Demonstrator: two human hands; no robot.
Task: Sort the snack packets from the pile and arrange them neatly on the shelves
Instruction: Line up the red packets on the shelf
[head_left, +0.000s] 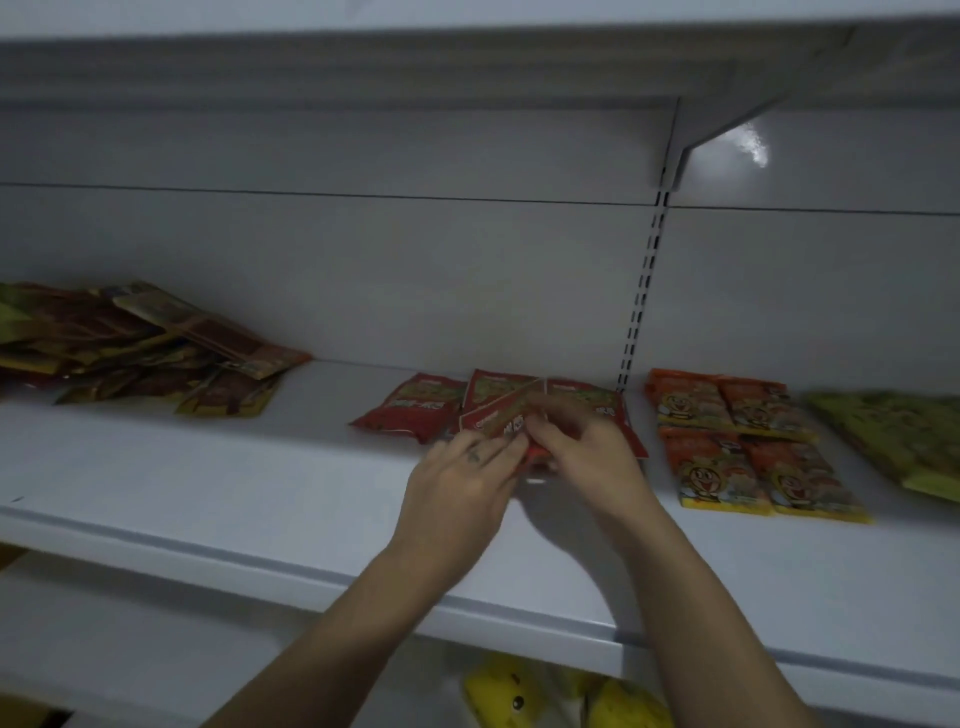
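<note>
At the frame's centre, left hand (462, 480) and right hand (584, 449) pinched a tilted red packet (500, 415) in curled fingers (563, 415) over the red row (415, 410) on the shelf (249, 467), pile (130, 343) at far left; it likely wanted lowering flat, edges squared with its neighbours.

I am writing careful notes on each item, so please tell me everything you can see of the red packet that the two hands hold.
The red packet is a flat, glossy pouch that looks like plastic, with a green-yellow picture and white print too blurred to read. It is tilted, its far corner raised, above the white shelf. The left hand holds its lower left edge and the right hand grips its right side. It partly covers other red packets lying behind it.
</note>
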